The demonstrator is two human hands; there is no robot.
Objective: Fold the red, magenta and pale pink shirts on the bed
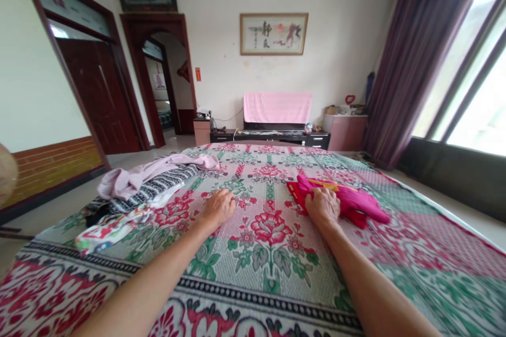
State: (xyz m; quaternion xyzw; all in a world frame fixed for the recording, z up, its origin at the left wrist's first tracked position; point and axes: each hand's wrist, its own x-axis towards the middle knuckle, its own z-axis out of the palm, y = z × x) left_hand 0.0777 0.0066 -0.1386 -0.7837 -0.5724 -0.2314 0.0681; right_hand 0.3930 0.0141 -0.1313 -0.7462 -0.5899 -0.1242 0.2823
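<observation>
My left hand [219, 206] rests on the flowered bedspread [272, 263] with its fingers curled under, and nothing shows in them. Over to the right, my right hand [324, 207] has its fingers closed on a bright pink garment [361, 203]. That garment lies bunched on the bedspread, with red cloth [295, 195] at its left side and below it, and a yellow strip along its top. The fingertips of my right hand are partly hidden in the cloth.
Left of my left hand lies a pile of clothes: a pale pink garment [138, 176], a black-and-white patterned one [158, 185] and a white multicoloured one [113, 229]. Beyond the bedspread stands a low black cabinet [318, 140] with a pink cloth [276, 107] draped above it.
</observation>
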